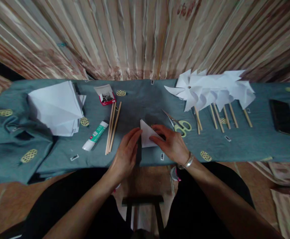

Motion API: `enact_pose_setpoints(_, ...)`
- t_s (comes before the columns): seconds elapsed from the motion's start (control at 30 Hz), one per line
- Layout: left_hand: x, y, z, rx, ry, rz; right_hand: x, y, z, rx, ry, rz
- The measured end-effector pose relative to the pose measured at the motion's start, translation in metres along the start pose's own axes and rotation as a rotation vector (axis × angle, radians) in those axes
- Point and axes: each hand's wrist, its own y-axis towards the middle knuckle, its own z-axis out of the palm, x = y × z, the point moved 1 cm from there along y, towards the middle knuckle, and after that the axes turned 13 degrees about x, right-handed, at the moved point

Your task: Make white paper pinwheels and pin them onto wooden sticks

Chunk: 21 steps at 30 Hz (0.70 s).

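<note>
Squarely between both hands: a folded white paper triangle (147,133) on the surface (140,99).
Right hand (171,142) presses its right edge flat, fingers spread; left hand (126,154) open, fingertips touching its left edge.

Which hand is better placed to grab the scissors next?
Right. The right hand rests on the folded white paper, and the green-handled scissors lie just beyond its knuckles. The left hand sits on the paper's far side, nearer the wooden sticks.

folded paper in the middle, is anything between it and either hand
Nothing visible. The right hand lies flat on the folded paper, and the left hand has its fingertips at the paper's left edge. The scissors and wooden sticks lie off to either side, clear of both hands.
</note>
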Motion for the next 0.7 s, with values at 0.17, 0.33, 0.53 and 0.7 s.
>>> enact_pose_setpoints(0.17, 0.002, -0.003, 0.004, 0.076, 0.233, 0.147, -0.004, 0.003, 0.005, -0.036, -0.057, -0.061)
enact_pose_setpoints(0.33, 0.003, -0.003, 0.004, 0.149, 0.291, 0.144, -0.004, 0.004, 0.007, -0.049, -0.127, -0.043)
enact_pose_setpoints(0.53, 0.003, -0.001, 0.004, 0.165, 0.336, 0.132, -0.004, 0.004, 0.010, -0.072, -0.163, -0.062)
enact_pose_setpoints(0.7, 0.003, 0.000, 0.004, 0.187, 0.353, 0.130, -0.005, 0.002, 0.012, -0.099, -0.197, -0.085)
